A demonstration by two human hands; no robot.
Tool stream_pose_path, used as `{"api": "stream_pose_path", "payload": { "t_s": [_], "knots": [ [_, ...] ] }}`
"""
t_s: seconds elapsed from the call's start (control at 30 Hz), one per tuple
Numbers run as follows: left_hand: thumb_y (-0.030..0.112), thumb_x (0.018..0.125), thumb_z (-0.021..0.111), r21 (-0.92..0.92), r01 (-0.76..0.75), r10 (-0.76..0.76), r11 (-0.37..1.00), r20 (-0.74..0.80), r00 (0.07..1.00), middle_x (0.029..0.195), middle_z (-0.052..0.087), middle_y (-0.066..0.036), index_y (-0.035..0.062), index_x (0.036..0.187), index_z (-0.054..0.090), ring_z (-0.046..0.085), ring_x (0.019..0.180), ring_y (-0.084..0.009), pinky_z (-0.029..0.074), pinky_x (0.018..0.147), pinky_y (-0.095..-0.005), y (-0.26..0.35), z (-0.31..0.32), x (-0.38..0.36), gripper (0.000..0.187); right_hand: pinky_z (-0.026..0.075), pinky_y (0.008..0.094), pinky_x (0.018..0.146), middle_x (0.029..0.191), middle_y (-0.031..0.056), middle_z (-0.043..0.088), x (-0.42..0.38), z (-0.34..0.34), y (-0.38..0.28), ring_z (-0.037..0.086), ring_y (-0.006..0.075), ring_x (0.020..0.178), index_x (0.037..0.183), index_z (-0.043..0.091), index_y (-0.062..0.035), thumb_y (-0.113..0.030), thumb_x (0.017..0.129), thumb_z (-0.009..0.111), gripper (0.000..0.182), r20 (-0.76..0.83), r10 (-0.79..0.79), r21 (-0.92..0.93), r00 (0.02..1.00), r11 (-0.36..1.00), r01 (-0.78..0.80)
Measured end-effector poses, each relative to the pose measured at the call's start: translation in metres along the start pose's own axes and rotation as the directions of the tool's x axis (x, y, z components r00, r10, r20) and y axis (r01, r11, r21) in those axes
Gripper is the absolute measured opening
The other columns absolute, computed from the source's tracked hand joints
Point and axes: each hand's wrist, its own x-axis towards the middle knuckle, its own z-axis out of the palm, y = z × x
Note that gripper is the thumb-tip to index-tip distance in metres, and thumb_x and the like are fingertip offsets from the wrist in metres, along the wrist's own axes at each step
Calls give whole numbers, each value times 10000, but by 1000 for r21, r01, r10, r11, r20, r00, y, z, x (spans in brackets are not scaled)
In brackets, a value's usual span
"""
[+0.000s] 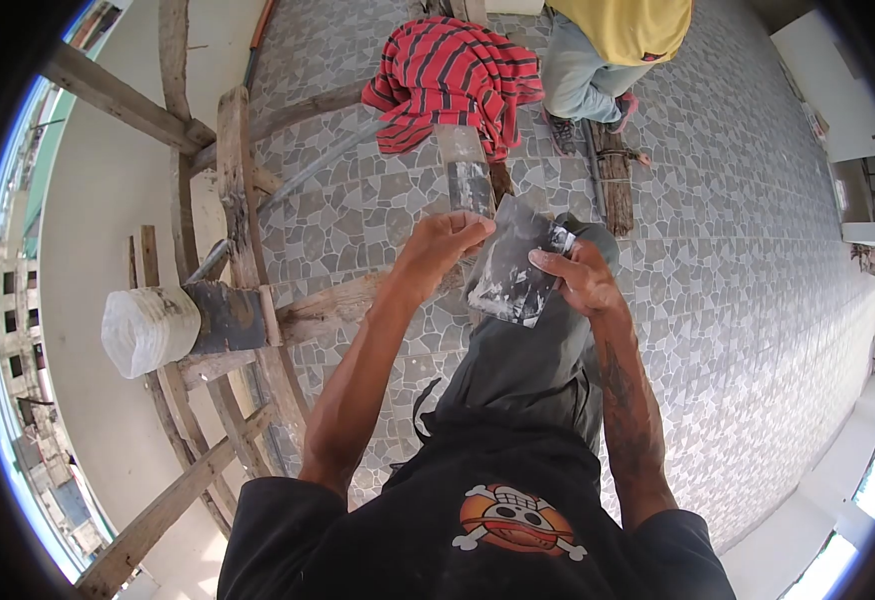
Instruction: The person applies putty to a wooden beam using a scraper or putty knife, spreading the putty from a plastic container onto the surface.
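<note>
My right hand (586,278) grips a dark, flat rectangular sheet (514,270) by its right edge, thumb on top. White, powdery smears cover its lower part, and a black-and-white patterned strip shows near the fingers. To the left, my left hand (450,245) is closed in a pinch beside the sheet's upper left edge. Whatever sits between those fingertips, if anything, is too small to make out. Both hands are above my grey trousers (518,365). Just beyond them lies a grey board with a black, white-smeared band (469,184).
Wooden scaffold posts (241,190) stand on my left. A whitish translucent container (151,330) rests there against a dark board (228,318). Ahead are a red striped cloth (455,80) and another person in yellow (623,30), near a timber piece (615,185). Stone-patterned tiles (738,230) cover the floor.
</note>
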Motion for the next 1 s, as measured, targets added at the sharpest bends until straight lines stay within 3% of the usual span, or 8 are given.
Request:
{"api": "stream_pose_path", "payload": {
  "t_s": [0.17, 0.27, 0.3, 0.33, 0.4, 0.53, 0.9, 1.0],
  "knots": [
    [228, 884, 647, -65, 74, -75, 995, -16, 997, 753, 571, 17, -4, 916, 673, 492, 701, -54, 393, 671, -215, -17, -12, -7, 236, 455, 238, 611, 817, -4, 639, 22, -6, 13, 576, 79, 688, 1103, 626, 6, -219, 844, 683, 347, -103, -12, 46, 995, 999, 17],
    [232, 904, 619, -40, 62, -65, 997, -84, 994, 856, 627, -25, -18, 970, 654, 571, 783, -88, 437, 733, -236, -31, -25, -11, 261, 465, 277, 619, 759, -1, 630, 40, -6, -2, 563, 100, 653, 1090, 633, -10, -229, 859, 663, 319, -162, -178, -213, 971, 967, 142],
    [238, 913, 607, -15, 56, -57, 998, -114, 992, 901, 647, -42, -24, 992, 644, 599, 819, -104, 453, 757, -247, -37, -31, -11, 276, 488, 319, 670, 794, 35, 626, 34, 7, -35, 594, 161, 690, 1110, 633, -36, -147, 866, 604, 269, -157, -217, -684, 964, 728, 52],
    [238, 911, 606, 31, 52, -46, 998, -159, 986, 909, 649, -46, -20, 1006, 642, 605, 835, -111, 458, 766, -251, -40, -36, -11, 278, 492, 325, 688, 833, 49, 624, 42, 12, -35, 602, 179, 732, 1125, 630, -47, -119, 852, 593, 286, -56, -394, -784, 917, 587, 204],
    [239, 908, 603, 120, 49, -18, 992, -246, 969, 924, 655, -55, -12, 1034, 638, 619, 869, -125, 467, 784, -259, -41, -42, -9, 284, 499, 338, 725, 909, 77, 620, 58, 19, -29, 618, 214, 815, 1157, 625, -67, -65, 824, 572, 337, 206, -653, -881, 729, 200, 429],
    [245, 912, 598, 164, -7, 69, 986, -377, 924, 931, 656, -57, -5, 1083, 631, 637, 870, -128, 474, 751, -262, -37, -48, 2, 304, 417, 449, 952, 1172, 129, 564, 91, 25, 2, 524, 277, 1135, 1197, 600, -46, -128, 853, 527, 360, 501, -602, -864, 622, -395, 313],
    [241, 881, 625, 130, -82, 136, 988, -485, 864, 833, 676, -111, -53, 1039, 635, 676, 752, -167, 499, 634, -282, -67, -50, 60, 333, 222, 464, 1152, 1478, 167, 352, 119, -11, 44, 308, 296, 1391, 1390, 391, 7, -191, 874, 499, 564, 688, -219, -627, 692, -659, 415],
    [213, 846, 673, 466, -44, 292, 884, -475, 831, 781, 678, -106, -50, 948, 647, 671, 670, -156, 501, 574, -283, -59, -53, 87, 283, 218, 453, 1161, 1476, 167, 354, 116, -13, 49, 313, 291, 1389, 1390, 393, 4, -182, 874, 493, 558, 735, -171, -593, 656, -631, 500]
  ]
}}
